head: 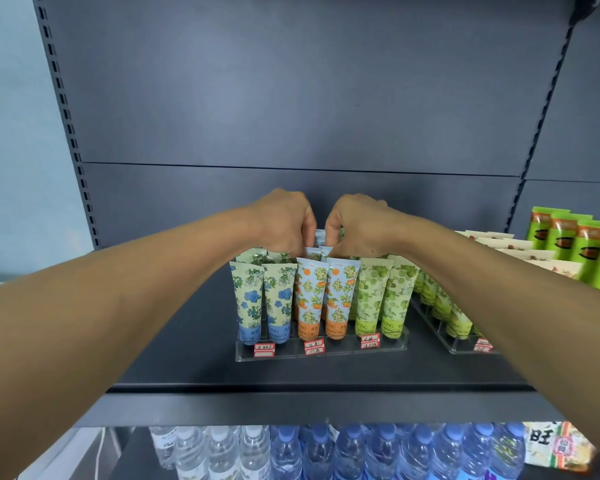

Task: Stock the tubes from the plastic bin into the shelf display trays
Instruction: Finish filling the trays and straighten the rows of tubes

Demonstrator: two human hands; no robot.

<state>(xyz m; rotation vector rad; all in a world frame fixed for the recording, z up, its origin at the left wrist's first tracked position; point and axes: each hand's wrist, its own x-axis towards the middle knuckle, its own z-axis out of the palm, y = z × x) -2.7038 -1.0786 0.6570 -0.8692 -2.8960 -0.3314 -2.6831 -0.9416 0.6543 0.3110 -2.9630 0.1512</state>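
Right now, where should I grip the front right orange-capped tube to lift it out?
Pinch the flat crimped top of the front right orange-capped tube, coming from above. It stands cap-down in the clear acrylic tray, packed between neighbours, so only the wide top edge is free.

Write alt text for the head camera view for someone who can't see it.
Both hands, left hand and right hand, reach to the back of a clear display tray on a dark shelf, fingers closed around tubes in the middle row. Blue-flower, orange-fruit and green-leaf tubes stand upright in front.
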